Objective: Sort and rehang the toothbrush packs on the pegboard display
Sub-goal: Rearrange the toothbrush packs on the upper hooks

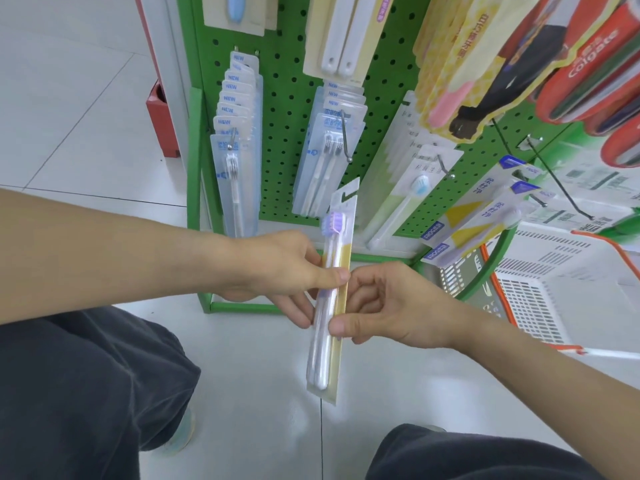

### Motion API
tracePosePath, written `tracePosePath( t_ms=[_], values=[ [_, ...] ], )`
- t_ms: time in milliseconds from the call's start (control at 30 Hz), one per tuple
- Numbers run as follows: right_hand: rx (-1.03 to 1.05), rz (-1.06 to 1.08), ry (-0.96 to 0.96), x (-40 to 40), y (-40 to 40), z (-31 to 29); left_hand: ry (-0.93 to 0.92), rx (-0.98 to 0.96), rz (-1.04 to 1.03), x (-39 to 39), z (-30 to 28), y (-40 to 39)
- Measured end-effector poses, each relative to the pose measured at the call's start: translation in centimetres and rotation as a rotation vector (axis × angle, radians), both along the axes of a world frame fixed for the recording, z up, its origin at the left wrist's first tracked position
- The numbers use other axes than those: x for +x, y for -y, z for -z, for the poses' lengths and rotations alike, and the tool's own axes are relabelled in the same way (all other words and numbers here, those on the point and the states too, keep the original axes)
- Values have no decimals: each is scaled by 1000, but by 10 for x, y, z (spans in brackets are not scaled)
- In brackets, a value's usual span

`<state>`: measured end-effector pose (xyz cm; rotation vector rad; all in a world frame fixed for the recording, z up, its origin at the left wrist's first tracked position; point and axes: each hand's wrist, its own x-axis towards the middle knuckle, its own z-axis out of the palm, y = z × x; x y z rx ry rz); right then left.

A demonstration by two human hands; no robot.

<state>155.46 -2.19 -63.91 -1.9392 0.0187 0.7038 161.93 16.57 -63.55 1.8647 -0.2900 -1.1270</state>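
2 hands pinching 1 toothbrush pack point(330, 296), left hand point(277, 268), right hand point(391, 306), apparently 2 brushes inside, green pegboard point(287, 109) behind

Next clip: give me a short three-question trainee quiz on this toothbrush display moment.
1. True or false: both the left hand and right hand grip the yellow-backed pack of purple-bristled toothbrushes.
2. The green perforated pegboard stands: A) behind the pack B) under the white plastic basket C) on the floor tiles, flat.
3. Fill in: the held pack's hang-hole end points ___.

Key: 1 true; 2 A; 3 up
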Motion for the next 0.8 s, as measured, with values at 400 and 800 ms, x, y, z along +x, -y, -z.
tracePosePath(
  t_ms=[400, 800],
  values=[
    [17, 431, 178, 11, 11, 4, -140, -77, 194, -2, 5, -1],
    [54, 508, 341, 16, 16, -3, -119, -129, 27, 0, 5, 3]
  ],
)
